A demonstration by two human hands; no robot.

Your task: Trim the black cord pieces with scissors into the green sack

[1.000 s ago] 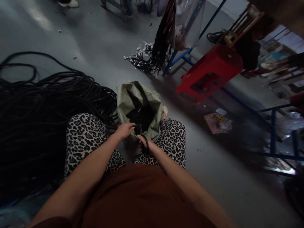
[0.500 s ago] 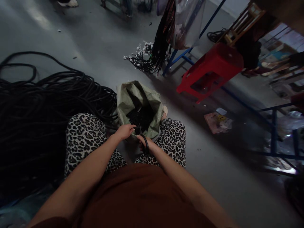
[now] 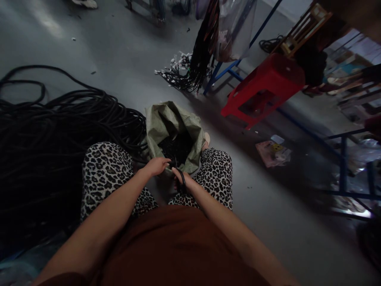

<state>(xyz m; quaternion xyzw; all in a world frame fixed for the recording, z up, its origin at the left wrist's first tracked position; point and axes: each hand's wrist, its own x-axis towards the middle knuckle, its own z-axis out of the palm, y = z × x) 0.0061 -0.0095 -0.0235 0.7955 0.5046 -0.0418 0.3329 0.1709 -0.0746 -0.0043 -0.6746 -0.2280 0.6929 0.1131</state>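
**Hands at the sack's mouth**

Sitting over a green sack (image 3: 174,123) wedged between the knees, the person works at its near rim. The right hand (image 3: 182,178) is closed through the dark loop handles of scissors (image 3: 180,179). The left hand (image 3: 156,166) pinches something small and dark; what, I cannot tell. Black cable (image 3: 59,131) is heaped alongside.

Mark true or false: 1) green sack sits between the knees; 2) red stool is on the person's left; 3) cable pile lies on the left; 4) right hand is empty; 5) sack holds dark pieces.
1) The green sack sits between the knees: true.
2) The red stool is on the left: false, it is on the right.
3) The black cable pile lies on the left: true.
4) The right hand is empty: false, it holds a black tool.
5) The sack holds dark pieces: true.
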